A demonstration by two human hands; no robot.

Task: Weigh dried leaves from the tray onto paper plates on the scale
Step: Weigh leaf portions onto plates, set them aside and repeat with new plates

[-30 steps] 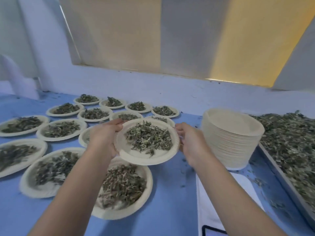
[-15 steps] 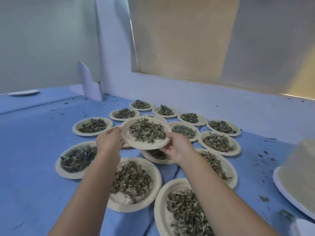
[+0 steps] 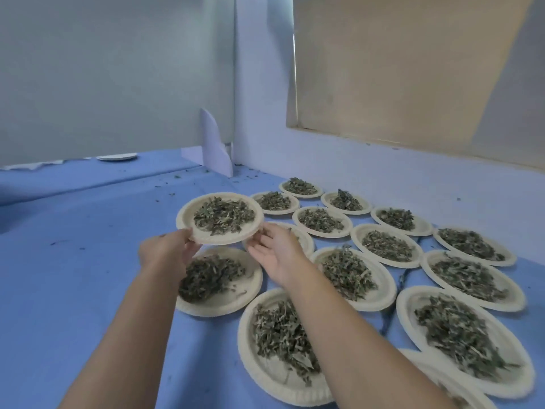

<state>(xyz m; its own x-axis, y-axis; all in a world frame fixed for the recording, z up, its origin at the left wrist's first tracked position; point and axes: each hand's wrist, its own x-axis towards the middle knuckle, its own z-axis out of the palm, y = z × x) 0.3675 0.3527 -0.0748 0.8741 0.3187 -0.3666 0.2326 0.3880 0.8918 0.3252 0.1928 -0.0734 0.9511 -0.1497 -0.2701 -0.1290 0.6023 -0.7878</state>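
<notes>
The left hand (image 3: 168, 250) pinches the plate (image 3: 184, 215) rim at centre frame. The right hand (image 3: 275, 250), fingers now loose, barely touches its right edge; before, it gripped.

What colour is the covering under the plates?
The covering is plain blue; the head view shows it best.

The far-left plate (image 3: 184, 220) carries leaves (image 3: 224, 215), with the other filled plates (image 3: 389, 264) spread right and nearer across the table (image 3: 73, 261). A lone plate (image 3: 117, 157) lies farther left, by the wall (image 3: 118, 69).
</notes>
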